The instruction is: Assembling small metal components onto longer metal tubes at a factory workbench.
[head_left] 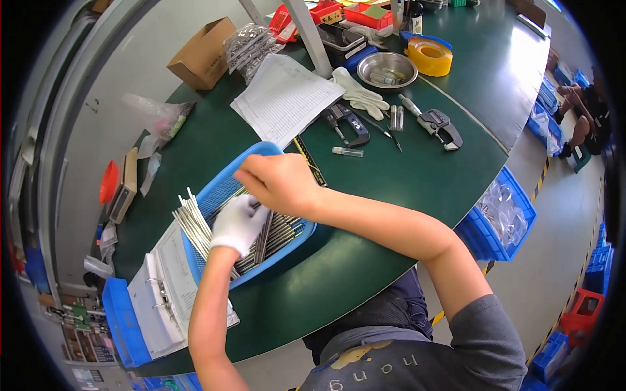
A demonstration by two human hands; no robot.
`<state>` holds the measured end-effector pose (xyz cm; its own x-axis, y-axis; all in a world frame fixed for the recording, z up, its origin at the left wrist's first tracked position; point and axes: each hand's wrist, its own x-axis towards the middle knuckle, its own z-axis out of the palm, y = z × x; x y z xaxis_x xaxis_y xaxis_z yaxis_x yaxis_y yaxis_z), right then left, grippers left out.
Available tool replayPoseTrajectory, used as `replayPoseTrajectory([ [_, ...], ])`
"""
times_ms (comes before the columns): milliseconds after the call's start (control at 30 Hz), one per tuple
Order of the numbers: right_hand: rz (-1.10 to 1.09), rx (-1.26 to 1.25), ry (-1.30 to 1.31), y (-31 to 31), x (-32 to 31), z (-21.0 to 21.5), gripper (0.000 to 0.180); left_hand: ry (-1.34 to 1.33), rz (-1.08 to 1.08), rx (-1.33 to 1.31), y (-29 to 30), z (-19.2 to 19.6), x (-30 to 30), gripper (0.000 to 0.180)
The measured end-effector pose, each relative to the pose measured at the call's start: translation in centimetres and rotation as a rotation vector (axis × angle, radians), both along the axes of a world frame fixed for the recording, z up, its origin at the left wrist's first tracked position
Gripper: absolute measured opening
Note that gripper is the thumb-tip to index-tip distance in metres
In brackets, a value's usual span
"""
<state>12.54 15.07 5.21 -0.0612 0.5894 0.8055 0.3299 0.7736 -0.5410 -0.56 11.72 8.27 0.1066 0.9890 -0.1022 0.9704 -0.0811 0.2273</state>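
Note:
A blue plastic basket point(263, 149) stands near the table's front edge, holding many thin metal rods point(282, 233). In a white glove, my left hand point(233, 225) reaches into it, its fingers curled round a few rods. A slanted bundle of lighter rods point(192, 214) rests across the basket's left rim. My bare right hand point(283, 184) hovers over the far part of the basket, closed with the fingers bent down. Whatever its fingertips may pinch is hidden. Just beyond the basket lies a dark ruler point(309, 160).
Beyond lie printed sheets point(287, 98), two digital micrometers point(349, 124) point(440, 127), a white glove point(360, 92), small clear tubes point(347, 152) and a metal bowl point(387, 70). An open ring binder point(160, 296) is at left. A blue crate point(499, 218) stands right, below the table edge.

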Motion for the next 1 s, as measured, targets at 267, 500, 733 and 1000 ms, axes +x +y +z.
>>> replayPoseTrajectory([
  [267, 0.028, -0.219, 0.106, 0.5, -0.1, 0.2, 0.013, -0.119, -0.034, -0.166, 4.5, -3.7, -2.3, 0.032],
  [500, 0.32, -0.483, 0.389, 1.0, -0.3, 0.4, 0.011, -0.781, 0.272, -0.031, 2.0, -2.6, -4.1, 0.017],
  [733, 0.47, -0.46, 0.632, 0.5, 3.5, 3.7, 0.023, -0.615, -0.138, 0.476, -9.0, 2.8, -1.0, 0.006],
  [1000, 0.375, -0.72, 0.233, -11.0, 7.5, 0.7, 0.017, -0.174, -0.534, 0.511, -12.3, -6.3, 0.3, 0.011],
])
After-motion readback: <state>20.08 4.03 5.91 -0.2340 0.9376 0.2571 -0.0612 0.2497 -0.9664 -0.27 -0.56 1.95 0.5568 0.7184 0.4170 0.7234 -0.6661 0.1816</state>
